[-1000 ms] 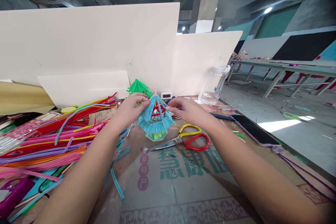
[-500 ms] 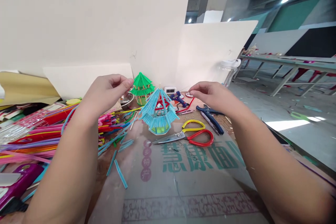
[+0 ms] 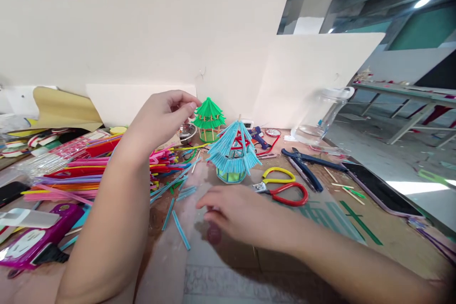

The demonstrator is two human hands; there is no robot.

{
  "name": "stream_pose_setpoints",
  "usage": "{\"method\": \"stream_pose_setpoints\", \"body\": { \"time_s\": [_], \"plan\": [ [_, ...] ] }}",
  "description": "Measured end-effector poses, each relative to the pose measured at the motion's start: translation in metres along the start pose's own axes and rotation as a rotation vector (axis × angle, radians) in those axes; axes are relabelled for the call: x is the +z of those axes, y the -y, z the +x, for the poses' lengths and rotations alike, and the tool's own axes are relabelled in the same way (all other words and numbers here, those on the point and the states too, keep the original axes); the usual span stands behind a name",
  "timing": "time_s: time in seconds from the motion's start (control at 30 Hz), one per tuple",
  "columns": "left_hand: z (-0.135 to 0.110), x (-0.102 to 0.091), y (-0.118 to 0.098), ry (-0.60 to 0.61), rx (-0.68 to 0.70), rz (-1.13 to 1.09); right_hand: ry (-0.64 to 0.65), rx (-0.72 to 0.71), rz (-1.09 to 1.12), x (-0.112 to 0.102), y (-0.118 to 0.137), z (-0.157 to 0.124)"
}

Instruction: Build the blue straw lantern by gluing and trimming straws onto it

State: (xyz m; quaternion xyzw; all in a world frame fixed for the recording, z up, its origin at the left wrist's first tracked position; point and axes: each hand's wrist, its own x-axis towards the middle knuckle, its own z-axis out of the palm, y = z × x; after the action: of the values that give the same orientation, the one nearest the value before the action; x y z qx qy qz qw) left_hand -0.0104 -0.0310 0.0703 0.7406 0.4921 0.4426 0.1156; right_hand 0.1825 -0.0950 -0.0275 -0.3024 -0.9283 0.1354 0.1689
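Note:
A small blue pagoda model (image 3: 233, 154) made of cut straws, with red struts inside, stands on the cardboard-covered table (image 3: 377, 232). Behind it is a green straw pagoda (image 3: 209, 116). My left hand (image 3: 162, 116) is raised beside the green pagoda with its fingertips pinched together; nothing shows between them. My right hand (image 3: 240, 213) lies low over the cardboard in front of the blue pagoda, fingers stretched toward the left, close to loose blue straw pieces (image 3: 180, 225). It is blurred by motion and holds nothing that I can see.
A heap of coloured straws (image 3: 78, 175) fills the left side. Red-and-yellow scissors (image 3: 283, 187), blue pliers (image 3: 306, 168), a blue glue gun (image 3: 258, 137), a clear jar (image 3: 320, 114) and a phone (image 3: 381, 190) lie to the right. White boards (image 3: 142, 42) stand behind. A purple case (image 3: 35, 237) sits near left.
Both hands let go of the blue pagoda and lifted away. The right hand then dropped down to the cardboard in front of it. The view swung to the left.

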Motion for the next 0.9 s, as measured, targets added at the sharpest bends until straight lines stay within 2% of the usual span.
{"method": "stream_pose_setpoints", "body": {
  "time_s": [0.1, 0.17, 0.23, 0.3, 0.4, 0.5, 0.63, 0.77, 0.9],
  "plan": [
    [0.002, 0.001, 0.004, 0.012, 0.011, -0.025, 0.043, -0.154, -0.226, 0.041, 0.001, 0.031],
    [0.003, 0.001, 0.006, 0.022, 0.014, -0.037, 0.02, -0.197, -0.405, 0.06, -0.002, 0.059],
    [0.003, 0.001, 0.007, 0.032, 0.025, -0.037, -0.009, -0.207, -0.502, 0.072, -0.007, 0.087],
    [0.003, 0.001, 0.007, 0.047, 0.043, -0.023, 0.058, -0.217, -0.523, 0.081, -0.012, 0.109],
    [0.003, 0.001, 0.006, 0.069, 0.058, 0.004, 0.101, -0.198, -0.532, 0.086, -0.019, 0.123],
    [0.003, -0.001, 0.004, 0.072, 0.052, 0.026, 0.045, -0.202, -0.562, 0.08, -0.02, 0.114],
    [0.003, -0.002, 0.004, 0.058, 0.051, 0.047, -0.134, -0.248, -0.546, 0.061, -0.012, 0.091],
    [0.002, 0.0, 0.002, 0.044, 0.052, 0.043, -0.359, -0.29, -0.312, 0.035, 0.001, 0.068],
    [-0.001, 0.003, -0.004, -0.039, 0.064, -0.042, -0.499, -0.205, -0.012, 0.003, 0.011, 0.045]
  ]
}}
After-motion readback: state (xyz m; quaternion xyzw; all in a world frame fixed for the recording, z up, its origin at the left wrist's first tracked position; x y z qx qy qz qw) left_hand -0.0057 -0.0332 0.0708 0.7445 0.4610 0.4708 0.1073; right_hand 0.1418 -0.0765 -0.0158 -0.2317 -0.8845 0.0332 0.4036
